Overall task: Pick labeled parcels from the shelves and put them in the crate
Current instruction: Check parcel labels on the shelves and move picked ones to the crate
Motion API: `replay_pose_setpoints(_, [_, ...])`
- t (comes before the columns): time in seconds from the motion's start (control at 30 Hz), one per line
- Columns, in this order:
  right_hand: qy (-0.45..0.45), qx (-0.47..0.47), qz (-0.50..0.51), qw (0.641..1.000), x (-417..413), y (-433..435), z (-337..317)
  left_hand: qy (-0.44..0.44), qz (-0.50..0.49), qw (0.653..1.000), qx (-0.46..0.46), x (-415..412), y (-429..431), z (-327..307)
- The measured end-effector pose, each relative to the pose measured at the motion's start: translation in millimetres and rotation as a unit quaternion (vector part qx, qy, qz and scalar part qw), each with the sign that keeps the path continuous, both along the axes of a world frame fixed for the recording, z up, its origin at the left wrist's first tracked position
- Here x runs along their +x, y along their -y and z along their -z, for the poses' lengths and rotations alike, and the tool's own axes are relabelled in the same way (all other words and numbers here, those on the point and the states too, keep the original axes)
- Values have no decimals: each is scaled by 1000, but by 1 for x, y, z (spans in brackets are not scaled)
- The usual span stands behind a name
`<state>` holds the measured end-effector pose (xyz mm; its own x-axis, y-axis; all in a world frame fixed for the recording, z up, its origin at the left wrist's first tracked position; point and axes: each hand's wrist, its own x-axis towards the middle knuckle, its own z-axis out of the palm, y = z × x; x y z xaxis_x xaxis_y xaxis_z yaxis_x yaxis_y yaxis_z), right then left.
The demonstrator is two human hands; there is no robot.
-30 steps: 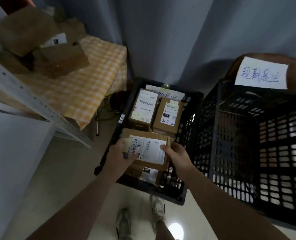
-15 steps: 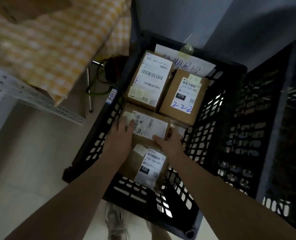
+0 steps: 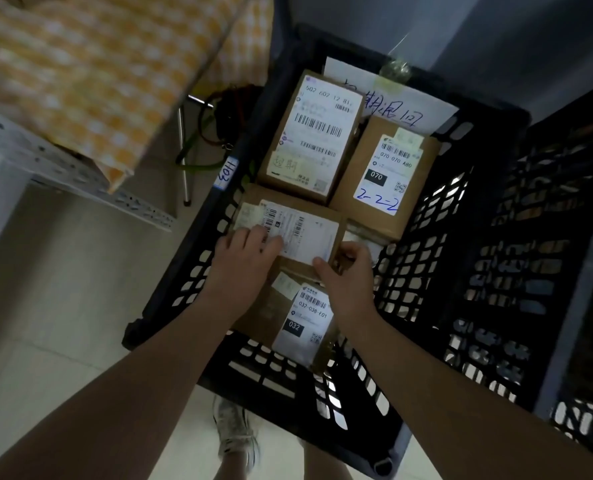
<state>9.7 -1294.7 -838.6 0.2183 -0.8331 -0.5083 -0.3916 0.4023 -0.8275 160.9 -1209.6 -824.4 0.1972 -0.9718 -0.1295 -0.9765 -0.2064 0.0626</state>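
Head view: four parcels (image 3: pixel 310 133) in one crate (image 3: pixel 253 375). My left hand (image 3: pixel 243 258) rests flat, fingers together, on the middle parcel (image 3: pixel 309 233); my right hand (image 3: pixel 347 282) pinches its right edge. The nearest parcel (image 3: pixel 302 323) is half hidden beneath.

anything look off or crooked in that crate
Nothing spilled or torn. The 032 parcel lies skewed, partly under the held parcel, its near end seemingly propped up on the crate wall.
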Motion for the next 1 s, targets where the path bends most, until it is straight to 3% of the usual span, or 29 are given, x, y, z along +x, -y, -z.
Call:
replay_pose_setpoints(0.1, [-46, -45, -62, 996, 0, 3, 3, 7, 14, 1000, 0, 0, 4, 2])
replay_pose_setpoints(0.47, [-94, -8, -154, 984, 1, 31, -2, 17, -17, 999, 39, 6, 12, -2])
replay_pose_setpoints(0.63, [-146, -38, -217, 964, 4, 37, -19, 23, -26, 997, 66, 0, 9, -16])
replay_pose_setpoints(0.87, [-254, -160, -356, 885, -10, 33, -75, 45, -23, 997, 55, -3, -3, -76])
replay_pose_setpoints(1.0, [-299, -250, -441, 808, -5, 25, -149, 63, -70, 994, 59, -5, -21, -147])
